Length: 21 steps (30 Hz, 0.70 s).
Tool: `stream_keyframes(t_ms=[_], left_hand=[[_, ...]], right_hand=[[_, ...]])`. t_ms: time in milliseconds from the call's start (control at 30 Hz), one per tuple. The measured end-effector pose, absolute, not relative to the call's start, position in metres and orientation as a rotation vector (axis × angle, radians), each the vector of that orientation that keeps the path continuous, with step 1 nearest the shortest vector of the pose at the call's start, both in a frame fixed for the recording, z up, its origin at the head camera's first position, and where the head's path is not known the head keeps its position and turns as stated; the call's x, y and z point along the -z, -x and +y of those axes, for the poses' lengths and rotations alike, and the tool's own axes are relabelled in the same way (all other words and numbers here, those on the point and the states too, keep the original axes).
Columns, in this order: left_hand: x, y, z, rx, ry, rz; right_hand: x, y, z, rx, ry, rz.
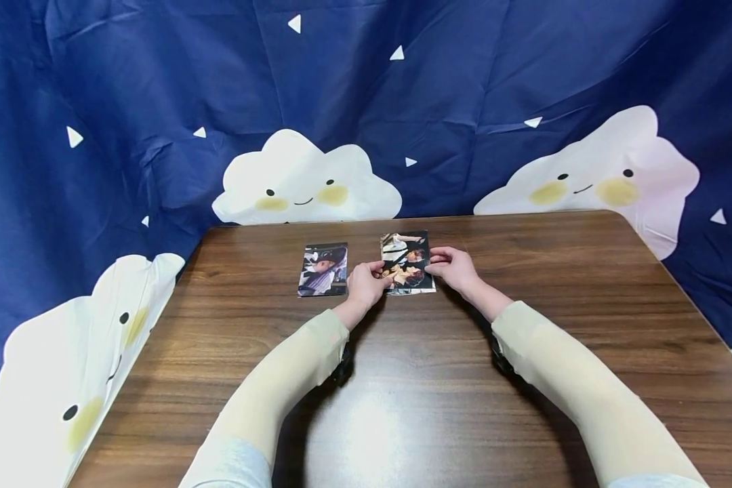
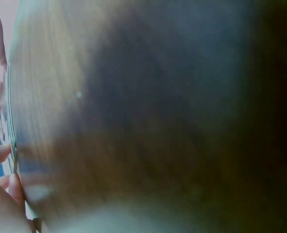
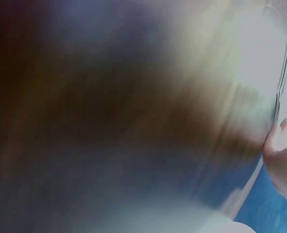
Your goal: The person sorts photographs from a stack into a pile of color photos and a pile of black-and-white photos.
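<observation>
A small stack of photo cards (image 1: 406,261), its top print showing people against black, lies at the far middle of the table. My left hand (image 1: 366,283) pinches the stack's left edge, thumb on the near side. On the opposite edge, my right hand (image 1: 454,269) holds the cards between thumb and fingers. In the left wrist view, the left fingers (image 2: 16,189) sit at the thin edge of the stack (image 2: 10,121). The right wrist view catches the right hand (image 3: 283,160) at its border, by the card edges (image 3: 280,92).
Another photo card pile (image 1: 323,270) with a purple-toned print lies just left of my left hand. The wooden table (image 1: 402,379) runs back to a blue curtain (image 1: 439,88) with white clouds. A dark wrist camera (image 1: 343,366) hangs under the left sleeve.
</observation>
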<state>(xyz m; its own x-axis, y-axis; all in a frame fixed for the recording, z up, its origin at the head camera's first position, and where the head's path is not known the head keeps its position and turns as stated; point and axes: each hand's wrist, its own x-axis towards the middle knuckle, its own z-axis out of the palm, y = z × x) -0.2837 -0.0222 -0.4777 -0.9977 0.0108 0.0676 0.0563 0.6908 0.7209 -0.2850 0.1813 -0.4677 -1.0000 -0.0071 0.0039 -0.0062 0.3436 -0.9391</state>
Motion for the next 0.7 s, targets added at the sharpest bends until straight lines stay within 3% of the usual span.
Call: stream_keyframes(t_ms=[700], left_hand=[[0.4764,0.2810,-0.0210,1.357,0.000,-2.725]], right_hand=[[0.4669,0.2922,0.1764,1.607,-0.054,2.708]])
